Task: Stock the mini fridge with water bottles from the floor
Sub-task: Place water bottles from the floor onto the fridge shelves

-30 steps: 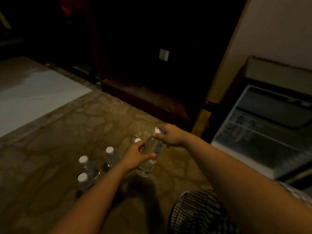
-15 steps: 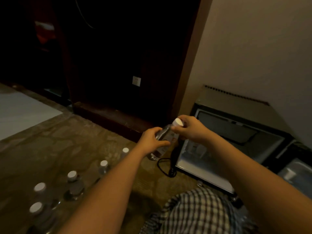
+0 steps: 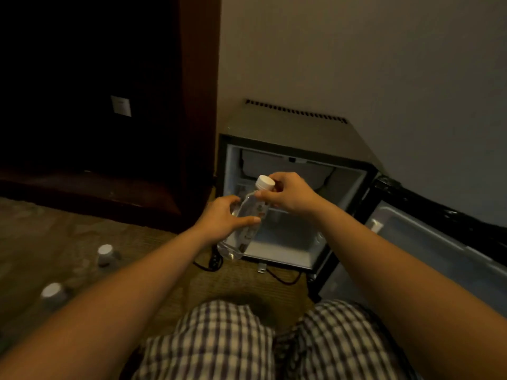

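A clear water bottle (image 3: pixel 248 226) with a white cap is tilted in the air just in front of the open mini fridge (image 3: pixel 296 127). My left hand (image 3: pixel 222 219) grips its body from the left side. My right hand (image 3: pixel 288 192) pinches the neck just below the cap. The fridge's inside is white and I see no bottles in it. Two more bottles, one nearer (image 3: pixel 53 293) and one farther (image 3: pixel 105 255), stand on the carpet at lower left, blurred.
The fridge door (image 3: pixel 428 242) hangs open to the right. A black cable (image 3: pixel 211 263) lies on the carpet under the fridge front. Dark wooden furniture (image 3: pixel 109 105) stands to the left. My knees in checked shorts (image 3: pixel 219 338) are at the bottom.
The bottle rose from the floor group and travelled right to the fridge opening, held by both hands. My view swung right, so the fridge is now central.
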`<state>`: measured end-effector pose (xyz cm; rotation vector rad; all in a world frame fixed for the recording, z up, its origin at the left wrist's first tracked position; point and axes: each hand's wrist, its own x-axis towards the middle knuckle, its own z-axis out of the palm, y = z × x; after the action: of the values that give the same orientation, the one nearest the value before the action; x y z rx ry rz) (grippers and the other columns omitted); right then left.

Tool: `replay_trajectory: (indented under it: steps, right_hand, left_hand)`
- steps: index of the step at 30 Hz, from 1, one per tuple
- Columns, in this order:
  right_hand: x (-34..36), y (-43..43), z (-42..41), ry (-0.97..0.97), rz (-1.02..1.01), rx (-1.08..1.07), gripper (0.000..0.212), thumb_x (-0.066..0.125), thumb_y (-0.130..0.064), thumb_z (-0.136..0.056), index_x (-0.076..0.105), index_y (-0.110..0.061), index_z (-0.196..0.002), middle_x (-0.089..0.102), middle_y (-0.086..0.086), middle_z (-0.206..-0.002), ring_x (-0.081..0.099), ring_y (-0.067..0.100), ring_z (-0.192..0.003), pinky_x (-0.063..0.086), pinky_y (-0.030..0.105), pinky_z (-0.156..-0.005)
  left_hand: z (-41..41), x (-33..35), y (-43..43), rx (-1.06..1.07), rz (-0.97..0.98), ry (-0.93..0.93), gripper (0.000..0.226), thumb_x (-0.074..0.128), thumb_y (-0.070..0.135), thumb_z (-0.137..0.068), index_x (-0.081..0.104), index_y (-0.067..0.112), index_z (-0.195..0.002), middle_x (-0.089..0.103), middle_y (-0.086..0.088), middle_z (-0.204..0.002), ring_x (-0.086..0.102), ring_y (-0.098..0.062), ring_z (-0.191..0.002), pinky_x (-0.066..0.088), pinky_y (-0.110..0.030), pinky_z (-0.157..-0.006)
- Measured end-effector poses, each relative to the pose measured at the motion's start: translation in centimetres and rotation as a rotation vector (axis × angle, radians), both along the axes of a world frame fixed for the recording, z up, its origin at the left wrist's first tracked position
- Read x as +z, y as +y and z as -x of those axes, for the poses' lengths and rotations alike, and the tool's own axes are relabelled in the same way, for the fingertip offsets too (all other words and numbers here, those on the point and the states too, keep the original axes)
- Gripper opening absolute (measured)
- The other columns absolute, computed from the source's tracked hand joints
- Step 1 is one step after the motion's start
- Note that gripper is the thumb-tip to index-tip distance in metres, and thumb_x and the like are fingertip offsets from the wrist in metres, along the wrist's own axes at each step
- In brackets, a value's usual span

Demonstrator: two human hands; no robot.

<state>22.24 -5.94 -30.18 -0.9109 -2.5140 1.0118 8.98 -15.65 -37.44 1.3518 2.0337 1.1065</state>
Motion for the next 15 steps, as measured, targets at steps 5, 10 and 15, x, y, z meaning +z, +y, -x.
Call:
replay_trajectory:
  steps: [5,10,15]
  right_hand:
    - [-5.1,3.7,-1.8,0.024,0.073,-0.096,0.024,0.069,-0.026,-0.082,0.063,-0.010,-0.099,0.049,-0.007,-0.067,0.046,0.004,-0.061,0.034,0.017,-0.056]
    - [-10.7,6.7,-2.6,-0.038,0.227,-0.143,0.029,0.066,-0.030,-0.084,0.061,-0.007,-0.100,0.052,0.003,-0.078,0.053,0.020,-0.078,0.044,0.035,-0.071]
    - [-15.2,7.8,-2.5,-0.065,0.413,-0.133,0.034,0.061,-0.024,-0.088,0.053,-0.013,-0.120,0.059,0.001,-0.099,0.059,0.023,-0.099,0.048,0.037,-0.085]
  left_hand:
    - [-1.9,-3.2,3.8,-0.062,0.094,-0.037,0.028,0.074,0.036,-0.073,0.051,0.020,-0.073,0.048,0.001,-0.065,0.047,-0.012,-0.063,0.029,-0.019,-0.052]
    - [-2.7,-7.0,6.8,-0.085,0.125,-0.089,0.035,0.075,0.029,-0.075,0.058,0.008,-0.098,0.063,-0.016,-0.099,0.059,-0.018,-0.084,0.041,-0.014,-0.050]
    - [-2.7,-11.5,9.2,-0.093,0.178,-0.119,0.036,0.076,0.026,-0.073,0.060,0.012,-0.102,0.061,-0.002,-0.081,0.063,-0.024,-0.092,0.039,-0.018,-0.056]
